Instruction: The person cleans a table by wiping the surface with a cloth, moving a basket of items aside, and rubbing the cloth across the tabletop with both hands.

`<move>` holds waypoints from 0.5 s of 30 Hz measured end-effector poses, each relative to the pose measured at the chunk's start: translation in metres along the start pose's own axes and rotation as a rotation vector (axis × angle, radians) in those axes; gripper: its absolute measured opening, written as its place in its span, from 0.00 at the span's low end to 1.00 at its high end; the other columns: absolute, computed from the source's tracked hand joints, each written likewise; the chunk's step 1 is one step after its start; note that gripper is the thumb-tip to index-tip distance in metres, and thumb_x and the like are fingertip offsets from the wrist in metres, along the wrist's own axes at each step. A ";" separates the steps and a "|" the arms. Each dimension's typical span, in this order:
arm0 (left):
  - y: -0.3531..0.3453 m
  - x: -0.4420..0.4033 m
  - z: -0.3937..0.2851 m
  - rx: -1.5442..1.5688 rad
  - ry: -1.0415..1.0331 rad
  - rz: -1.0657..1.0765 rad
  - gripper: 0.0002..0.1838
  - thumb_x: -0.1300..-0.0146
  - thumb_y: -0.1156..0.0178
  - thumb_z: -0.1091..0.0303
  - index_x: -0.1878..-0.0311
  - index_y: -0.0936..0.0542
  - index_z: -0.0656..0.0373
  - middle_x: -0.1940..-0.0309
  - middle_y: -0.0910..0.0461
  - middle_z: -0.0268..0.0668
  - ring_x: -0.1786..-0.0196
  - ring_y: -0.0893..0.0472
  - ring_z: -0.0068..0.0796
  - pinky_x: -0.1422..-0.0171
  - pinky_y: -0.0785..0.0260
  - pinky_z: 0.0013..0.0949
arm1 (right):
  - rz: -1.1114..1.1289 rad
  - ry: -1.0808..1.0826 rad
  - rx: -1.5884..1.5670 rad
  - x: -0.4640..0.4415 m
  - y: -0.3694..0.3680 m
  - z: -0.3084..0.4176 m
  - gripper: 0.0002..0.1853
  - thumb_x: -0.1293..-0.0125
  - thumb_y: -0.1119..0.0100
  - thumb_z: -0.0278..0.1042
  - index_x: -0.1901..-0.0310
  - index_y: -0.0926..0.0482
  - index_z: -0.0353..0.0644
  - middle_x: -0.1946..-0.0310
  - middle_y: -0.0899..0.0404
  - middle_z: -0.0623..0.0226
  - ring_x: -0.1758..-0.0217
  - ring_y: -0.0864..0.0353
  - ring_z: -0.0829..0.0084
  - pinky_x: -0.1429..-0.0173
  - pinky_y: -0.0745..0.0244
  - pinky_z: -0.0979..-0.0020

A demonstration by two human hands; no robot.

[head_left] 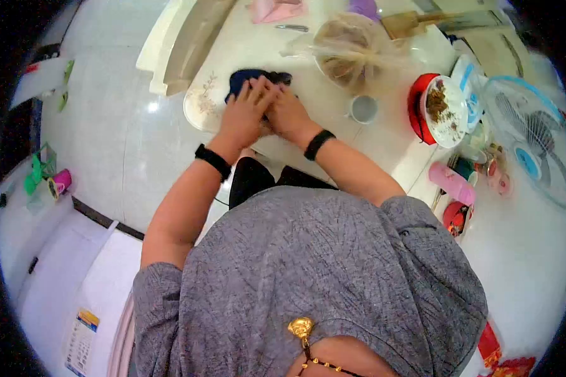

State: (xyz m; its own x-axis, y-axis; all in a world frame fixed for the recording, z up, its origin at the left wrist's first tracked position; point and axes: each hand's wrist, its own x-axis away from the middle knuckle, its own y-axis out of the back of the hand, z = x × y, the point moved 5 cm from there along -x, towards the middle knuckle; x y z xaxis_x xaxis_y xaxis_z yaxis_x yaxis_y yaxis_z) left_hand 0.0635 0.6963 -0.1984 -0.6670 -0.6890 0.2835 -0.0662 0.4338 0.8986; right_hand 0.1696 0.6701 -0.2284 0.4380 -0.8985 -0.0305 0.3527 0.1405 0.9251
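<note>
A dark navy bundle that looks like folded cloth (pixel 238 81) lies on the near left part of the pale table (pixel 314 141). My left hand (pixel 244 116) rests on top of it, fingers stretched out and spread. Close against it, my right hand (pixel 290 114) reaches in from the right; its fingers look extended and partly overlap the left ones. Much of the cloth is covered by both hands, and motion blurs the fingertips a little. A white mug (pixel 363 109) stands to the right of my right hand.
Beyond the mug is a large bowl (pixel 343 47) under a clear plastic cover. At the right are a plate of food (pixel 449 113), a pink bottle (pixel 451 182) and a fan (pixel 538 135). A pale chair (pixel 188 44) stands against the table's left side.
</note>
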 end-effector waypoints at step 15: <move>-0.025 -0.037 -0.103 0.065 -0.344 -0.051 0.50 0.48 0.25 0.50 0.21 0.36 0.42 0.19 0.40 0.44 0.22 0.35 0.61 0.24 0.37 0.59 | -0.049 -0.381 -0.059 0.108 0.031 -0.042 0.38 0.31 0.42 0.38 0.20 0.41 0.44 0.20 0.41 0.56 0.19 0.39 0.56 0.17 0.43 0.55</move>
State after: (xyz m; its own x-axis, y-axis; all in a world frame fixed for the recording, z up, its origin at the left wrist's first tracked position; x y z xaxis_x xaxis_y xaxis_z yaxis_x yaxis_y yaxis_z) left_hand 0.1658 0.6512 -0.1970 -0.8717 -0.4798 0.0994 -0.1457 0.4474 0.8824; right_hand 0.2624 0.5944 -0.2192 0.0850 -0.9932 0.0793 0.4172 0.1077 0.9024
